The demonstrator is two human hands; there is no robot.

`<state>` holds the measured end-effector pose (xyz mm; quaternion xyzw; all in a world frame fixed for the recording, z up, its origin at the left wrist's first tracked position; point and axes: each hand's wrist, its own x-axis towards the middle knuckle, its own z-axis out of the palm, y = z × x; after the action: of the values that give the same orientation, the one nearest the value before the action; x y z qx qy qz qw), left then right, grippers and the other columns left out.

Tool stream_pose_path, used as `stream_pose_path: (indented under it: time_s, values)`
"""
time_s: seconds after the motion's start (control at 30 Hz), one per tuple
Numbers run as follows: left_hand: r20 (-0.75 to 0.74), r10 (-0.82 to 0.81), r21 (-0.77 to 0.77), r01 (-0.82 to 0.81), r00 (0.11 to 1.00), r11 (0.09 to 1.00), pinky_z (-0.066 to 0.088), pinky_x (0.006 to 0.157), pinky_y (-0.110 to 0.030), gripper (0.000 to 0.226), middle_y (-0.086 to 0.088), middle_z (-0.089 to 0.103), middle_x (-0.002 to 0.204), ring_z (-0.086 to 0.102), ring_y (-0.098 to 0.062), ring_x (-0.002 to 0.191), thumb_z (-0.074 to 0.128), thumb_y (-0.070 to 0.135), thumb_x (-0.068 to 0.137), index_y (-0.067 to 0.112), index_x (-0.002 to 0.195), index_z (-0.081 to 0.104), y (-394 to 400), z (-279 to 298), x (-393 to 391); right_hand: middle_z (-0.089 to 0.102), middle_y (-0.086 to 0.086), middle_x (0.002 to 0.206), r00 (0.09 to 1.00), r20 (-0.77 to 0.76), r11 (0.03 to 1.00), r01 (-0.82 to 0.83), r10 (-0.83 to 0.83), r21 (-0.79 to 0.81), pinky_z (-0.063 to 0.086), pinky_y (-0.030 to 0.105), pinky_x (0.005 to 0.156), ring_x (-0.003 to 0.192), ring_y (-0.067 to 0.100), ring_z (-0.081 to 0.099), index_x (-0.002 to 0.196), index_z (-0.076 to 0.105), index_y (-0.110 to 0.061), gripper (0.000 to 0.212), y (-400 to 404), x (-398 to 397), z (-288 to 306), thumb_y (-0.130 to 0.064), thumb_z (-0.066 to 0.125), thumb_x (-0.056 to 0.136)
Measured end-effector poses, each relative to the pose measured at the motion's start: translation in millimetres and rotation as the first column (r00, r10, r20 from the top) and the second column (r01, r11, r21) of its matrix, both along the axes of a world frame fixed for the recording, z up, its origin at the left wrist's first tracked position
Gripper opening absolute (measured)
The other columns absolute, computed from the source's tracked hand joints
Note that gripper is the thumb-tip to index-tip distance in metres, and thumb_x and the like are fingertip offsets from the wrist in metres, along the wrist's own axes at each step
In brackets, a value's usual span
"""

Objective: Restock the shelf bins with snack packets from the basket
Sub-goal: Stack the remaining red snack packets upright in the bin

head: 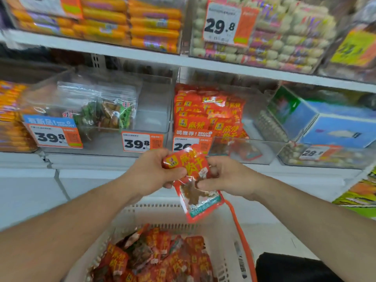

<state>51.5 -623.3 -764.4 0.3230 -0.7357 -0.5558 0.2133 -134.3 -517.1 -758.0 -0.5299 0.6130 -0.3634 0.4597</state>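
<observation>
We're facing white shop shelving (126, 52), two tiers of it running across our view. Up top, orange sausage packs (130, 25) sit left of a pale, pink-banded stack, with a price tag (222, 25) reading 29.8. On the lower tier, price tags (54, 136) showing 39.8 hang along the front edge, and a blue box (333, 125) sits at the right. Lighting is bright and even, and the edges of our view are blurred.

You can read "29.8" on the white-and-orange price card (222, 25) on the top bin, "39.8" on two orange-edged white shelf tags (53, 137) (140, 142), "RECOMMEND" on the orange tag (193, 133), and "麻辣" on the stacked red foil packets (205, 117).
</observation>
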Motion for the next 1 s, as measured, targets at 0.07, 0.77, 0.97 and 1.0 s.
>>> stream_pose_path:
  time_s: [0.07,0.77,0.97,1.0]
  values:
    - [-0.026,-0.022,-0.038,0.021,0.999,0.999,0.05,0.054,-0.024,0.016,0.001,0.072,0.071,0.062,-0.009,0.057,0.076,0.009,0.082,0.014,0.095,0.069,1.9,16.0,-16.2,0.074,0.001,0.092,0.997,0.049,0.996,0.064,-0.061,-0.059,0.054,0.027,0.08,0.087,0.014,0.069,0.098,0.069,-0.013,0.027,3.3,-3.8,6.8,0.007,0.072,0.081]
    - [0.131,0.22,-0.743,-0.051,0.967,0.667,0.013,0.12,-0.04,0.123,-0.003,0.021,0.158,0.006,-0.022,0.149,0.075,0.07,0.05,0.02,0.15,0.024,-75.2,22.4,-89.4,0.065,0.002,0.091,0.576,-0.66,0.864,0.436,-0.482,-0.251,0.047,0.032,0.072,0.081,0.018,0.06,0.099,0.057,-0.011,0.018,-40.9,-165.6,79.7,-0.023,0.067,0.09]
    - [0.12,0.237,-0.749,-0.069,0.964,0.659,0.019,0.12,-0.043,0.117,-0.001,0.023,0.157,0.007,-0.02,0.149,0.081,0.064,0.057,0.021,0.15,0.023,-75.8,18.2,-88.6,0.06,0.012,0.08,0.661,-0.688,0.817,0.55,-0.299,0.173,0.04,0.03,0.066,0.071,0.022,0.05,0.072,0.059,-0.013,0.025,-80.4,-195.8,34.0,-0.027,0.062,0.092]
    - [0.115,0.236,-0.752,-0.07,0.965,0.655,0.02,0.12,-0.044,0.117,0.0,0.024,0.157,0.008,-0.02,0.149,0.078,0.067,0.056,0.021,0.149,0.025,-76.0,18.0,-88.6,0.063,0.016,0.086,0.668,-0.688,0.801,0.56,-0.284,0.213,0.041,0.031,0.068,0.074,0.022,0.051,0.076,0.062,-0.012,0.021,-83.6,-199.1,26.0,-0.027,0.063,0.091]
